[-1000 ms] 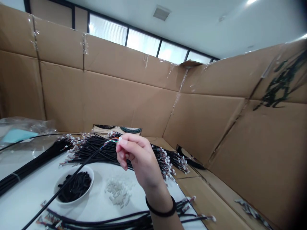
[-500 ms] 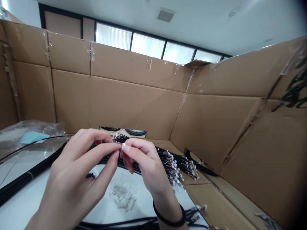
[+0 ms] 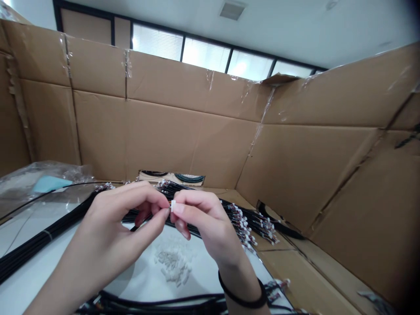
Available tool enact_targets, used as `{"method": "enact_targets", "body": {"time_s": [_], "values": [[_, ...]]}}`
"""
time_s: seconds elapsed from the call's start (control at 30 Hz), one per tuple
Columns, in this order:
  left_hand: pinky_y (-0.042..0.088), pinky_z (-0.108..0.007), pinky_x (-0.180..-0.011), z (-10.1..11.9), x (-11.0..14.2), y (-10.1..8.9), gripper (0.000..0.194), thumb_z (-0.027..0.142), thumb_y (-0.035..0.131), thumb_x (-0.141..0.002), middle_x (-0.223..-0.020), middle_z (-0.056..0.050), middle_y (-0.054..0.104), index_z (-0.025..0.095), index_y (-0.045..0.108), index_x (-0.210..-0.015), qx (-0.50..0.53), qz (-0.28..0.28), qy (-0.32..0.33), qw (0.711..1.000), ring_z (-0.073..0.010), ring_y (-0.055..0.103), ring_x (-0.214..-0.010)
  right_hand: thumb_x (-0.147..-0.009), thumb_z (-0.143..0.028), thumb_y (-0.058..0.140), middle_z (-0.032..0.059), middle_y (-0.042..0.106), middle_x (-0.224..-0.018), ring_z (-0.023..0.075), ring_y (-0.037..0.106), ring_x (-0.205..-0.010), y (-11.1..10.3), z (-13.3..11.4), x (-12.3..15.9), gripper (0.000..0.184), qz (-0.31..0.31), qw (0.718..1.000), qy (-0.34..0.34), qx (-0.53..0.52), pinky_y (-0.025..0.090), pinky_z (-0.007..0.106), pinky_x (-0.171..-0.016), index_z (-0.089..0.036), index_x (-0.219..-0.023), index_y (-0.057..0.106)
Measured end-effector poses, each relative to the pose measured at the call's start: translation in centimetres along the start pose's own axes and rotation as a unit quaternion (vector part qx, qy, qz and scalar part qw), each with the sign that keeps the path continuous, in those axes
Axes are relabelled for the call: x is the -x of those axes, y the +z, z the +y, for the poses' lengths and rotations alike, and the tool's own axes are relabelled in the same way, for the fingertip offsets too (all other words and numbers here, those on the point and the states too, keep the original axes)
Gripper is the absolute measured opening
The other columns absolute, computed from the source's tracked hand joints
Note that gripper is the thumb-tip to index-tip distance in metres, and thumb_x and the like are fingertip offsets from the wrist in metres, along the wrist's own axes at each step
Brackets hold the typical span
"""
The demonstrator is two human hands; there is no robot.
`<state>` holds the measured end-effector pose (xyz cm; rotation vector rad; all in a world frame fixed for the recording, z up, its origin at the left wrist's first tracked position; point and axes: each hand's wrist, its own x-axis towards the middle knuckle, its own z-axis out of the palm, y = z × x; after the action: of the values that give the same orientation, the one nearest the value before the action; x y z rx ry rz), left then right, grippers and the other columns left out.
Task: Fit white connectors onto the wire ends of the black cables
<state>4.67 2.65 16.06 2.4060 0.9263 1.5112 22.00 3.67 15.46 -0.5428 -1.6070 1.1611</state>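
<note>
One plug [image 3: 173, 206] in work, finish unclear — right hand [image 3: 210, 221] pinching it, left hand [image 3: 121, 223] pinching its wires [image 3: 170, 207] — far-right cables [image 3: 251, 215] already plugged.

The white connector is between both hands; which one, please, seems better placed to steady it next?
Probably the right hand, which pinches the white connector itself; the left hand has its fingertips together beside it.

One left grip [image 3: 110, 223], one right grip [image 3: 210, 222], one white connector [image 3: 173, 205], one black wristband [image 3: 244, 303] and two coils [image 3: 189, 178] show.
</note>
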Motion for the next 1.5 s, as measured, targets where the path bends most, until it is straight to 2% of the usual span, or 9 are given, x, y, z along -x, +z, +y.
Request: {"method": "enact_targets", "body": {"time_s": [0.27,0.43,0.63,0.73,0.93,1.17,1.37,1.43,1.5], "values": [[0.046,-0.021,-0.052,-0.3,-0.1,0.5,0.013,0.026,0.064,-0.084,-0.064,0.001,0.061,0.023,0.067,-0.071,0.186,-0.018,-0.129,0.974,-0.0141,0.059,-0.061,-0.079,-0.021,0.065,-0.0043,0.049,-0.049,0.006,0.044,-0.039,0.0,0.5,-0.4,0.02,-0.039,0.985,0.04,-0.166,0.031,0.019,-0.038,-0.014,-0.061,0.064],[0.049,-0.018,-0.056,-0.3,-0.5,0.7,0.011,0.025,0.069,-0.083,-0.066,0.002,0.067,0.021,0.067,-0.073,0.257,-0.026,-0.144,0.955,-0.012,0.06,-0.061,-0.08,-0.02,0.066,-0.004,0.049,-0.049,0.0062,0.045,-0.038,0.1,1.3,-0.8,0.018,-0.073,0.96,0.054,-0.265,0.034,0.018,-0.036,-0.012,-0.064,0.066],[0.047,-0.017,-0.057,-0.6,-0.4,0.6,0.015,0.029,0.066,-0.087,-0.069,0.002,0.067,0.021,0.064,-0.074,0.262,-0.033,-0.139,0.954,-0.0114,0.061,-0.063,-0.078,-0.021,0.071,-0.0028,0.052,-0.052,0.0069,0.047,-0.039,0.1,1.9,-1.2,0.016,-0.115,0.933,0.065,-0.335,0.035,0.017,-0.035,-0.012,-0.066,0.068],[0.046,-0.018,-0.059,-0.5,-0.1,0.4,0.013,0.025,0.062,-0.09,-0.072,0.003,0.063,0.023,0.063,-0.076,0.233,-0.03,-0.117,0.965,-0.0108,0.059,-0.066,-0.078,-0.022,0.071,-0.0029,0.052,-0.052,0.0069,0.046,-0.039,0.2,1.9,-1.2,0.017,-0.109,0.935,0.06,-0.332,0.035,0.018,-0.035,-0.012,-0.066,0.068],[0.041,-0.019,-0.064,-0.4,-0.3,0.0,0.014,0.028,0.059,-0.094,-0.078,0.003,0.055,0.024,0.059,-0.081,0.181,-0.045,-0.048,0.981,-0.0111,0.051,-0.072,-0.08,-0.024,0.072,-0.0034,0.051,-0.053,0.0071,0.048,-0.041,0.1,1.3,-0.6,0.019,-0.071,0.967,0.031,-0.242,0.035,0.019,-0.04,-0.013,-0.066,0.067],[0.045,-0.022,-0.068,-0.9,-0.1,0.1,0.017,0.033,0.049,-0.1,-0.084,0.001,0.05,0.023,0.052,-0.086,0.272,-0.117,-0.08,0.952,-0.0125,0.054,-0.077,-0.079,-0.026,0.074,-0.0041,0.052,-0.052,0.0066,0.045,-0.039,-0.1,1.4,-0.6,0.019,-0.1,0.962,0.049,-0.251,0.033,0.02,-0.039,-0.013,-0.068,0.067],[0.051,-0.022,-0.074,-0.9,-0.6,0.5,0.017,0.029,0.046,-0.102,-0.082,0.002,0.058,0.022,0.047,-0.087,0.381,-0.154,-0.105,0.906,-0.0111,0.063,-0.076,-0.08,-0.025,0.072,-0.0042,0.051,-0.054,0.0065,0.046,-0.04,-0.1,1.8,-0.9,0.018,-0.088,0.965,0.042,-0.244,0.033,0.02,-0.037,-0.013,-0.069,0.067],[0.052,-0.022,-0.074,-1.1,-0.7,0.7,0.016,0.029,0.047,-0.102,-0.082,0.002,0.06,0.022,0.048,-0.088,0.378,-0.15,-0.11,0.907,-0.0112,0.063,-0.077,-0.08,-0.025,0.07,-0.0051,0.049,-0.052,0.0061,0.045,-0.039,0.0,1.7,-0.9,0.02,-0.064,0.973,0.036,-0.218,0.033,0.019,-0.037,-0.014,-0.065,0.065],[0.052,-0.023,-0.075,-1.4,-0.8,0.9,0.016,0.032,0.048,-0.102,-0.082,0.002,0.061,0.022,0.05,-0.089,0.339,-0.133,-0.114,0.924,-0.0122,0.062,-0.078,-0.08,-0.025,0.068,-0.0057,0.048,-0.05,0.0054,0.043,-0.039,0.1,1.6,-1.0,0.022,-0.028,0.982,0.03,-0.183,0.032,0.019,-0.037,-0.014,-0.062,0.063]]}}
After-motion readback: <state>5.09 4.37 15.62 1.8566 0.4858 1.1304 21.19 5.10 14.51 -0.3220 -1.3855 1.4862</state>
